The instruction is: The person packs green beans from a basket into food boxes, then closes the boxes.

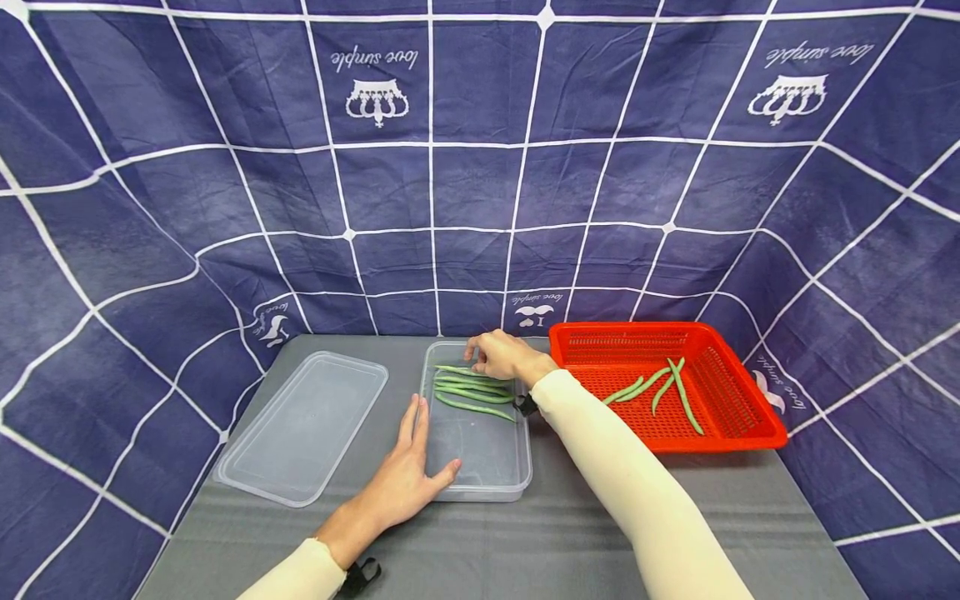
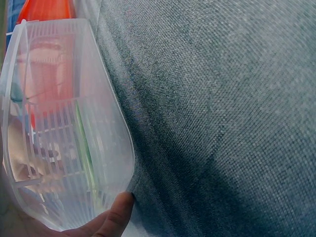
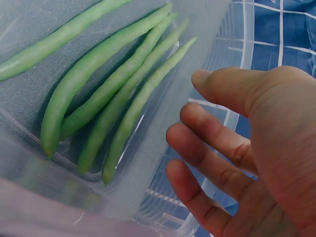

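Several green beans [image 1: 474,389] lie crosswise in the far half of the clear plastic box [image 1: 483,450] in front of you, on the grey tabletop [image 1: 525,550]. Your left hand [image 1: 405,477] rests at the box's left side, fingers straight and thumb spread away from them, so that grip is relaxed and clasps nothing. Your right hand [image 1: 504,354] is over the box's far end, near the beans; its fingers bend loosely, apart from the thumb, a released grip. Through the cloudy wall, your left wrist view shows what seems to be one bean. Left of the box lies a translucent lid [image 1: 307,429]; to its right, a red basket [image 1: 712,444] holds a few more beans.
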{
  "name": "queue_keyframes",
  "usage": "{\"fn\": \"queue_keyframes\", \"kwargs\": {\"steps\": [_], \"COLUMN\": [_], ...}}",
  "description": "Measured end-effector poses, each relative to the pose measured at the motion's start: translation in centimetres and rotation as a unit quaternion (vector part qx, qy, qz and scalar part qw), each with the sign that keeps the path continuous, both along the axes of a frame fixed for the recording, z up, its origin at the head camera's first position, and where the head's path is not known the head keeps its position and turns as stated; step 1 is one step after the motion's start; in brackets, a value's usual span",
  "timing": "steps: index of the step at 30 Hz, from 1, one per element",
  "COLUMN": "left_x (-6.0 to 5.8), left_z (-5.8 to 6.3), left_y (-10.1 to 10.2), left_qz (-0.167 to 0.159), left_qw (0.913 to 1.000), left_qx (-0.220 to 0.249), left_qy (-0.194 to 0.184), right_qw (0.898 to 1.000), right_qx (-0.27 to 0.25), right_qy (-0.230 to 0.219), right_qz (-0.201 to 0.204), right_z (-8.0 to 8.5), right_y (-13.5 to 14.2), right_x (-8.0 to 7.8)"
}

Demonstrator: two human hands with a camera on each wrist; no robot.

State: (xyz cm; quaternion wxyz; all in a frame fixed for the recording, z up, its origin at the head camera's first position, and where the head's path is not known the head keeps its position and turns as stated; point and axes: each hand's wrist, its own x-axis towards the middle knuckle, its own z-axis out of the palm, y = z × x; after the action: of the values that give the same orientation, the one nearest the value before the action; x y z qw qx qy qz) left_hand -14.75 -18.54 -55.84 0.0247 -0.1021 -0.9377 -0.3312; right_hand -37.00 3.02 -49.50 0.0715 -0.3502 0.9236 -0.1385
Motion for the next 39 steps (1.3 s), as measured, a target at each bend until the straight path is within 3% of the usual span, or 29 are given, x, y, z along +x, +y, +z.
{"fn": "queue_keyframes", "kwargs": {"steps": [9,21,39], "left_x": [0.0,0.0,0.0], "left_z": [0.2,0.0,-0.1], "left_y": [0.1,0.0,0.1], "left_qz": [0.002,0.005,0.008], "left_qw": [1.0000,0.9998,0.9999], "left_qx": [0.004,0.001,-0.002], "left_qy": [0.006,-0.020,-0.013], "right_qw": [1.000,1.000,0.998], "right_qx": [-0.007,-0.011,-0.036], "right_qy": [0.013,0.014,0.045], "right_qz": [-0.002,0.005,0.009], "right_z": [0.8,2.9,5.1], "right_y": [0.3,1.7,7.3], "right_x": [0.5,1.3,2.3]}}
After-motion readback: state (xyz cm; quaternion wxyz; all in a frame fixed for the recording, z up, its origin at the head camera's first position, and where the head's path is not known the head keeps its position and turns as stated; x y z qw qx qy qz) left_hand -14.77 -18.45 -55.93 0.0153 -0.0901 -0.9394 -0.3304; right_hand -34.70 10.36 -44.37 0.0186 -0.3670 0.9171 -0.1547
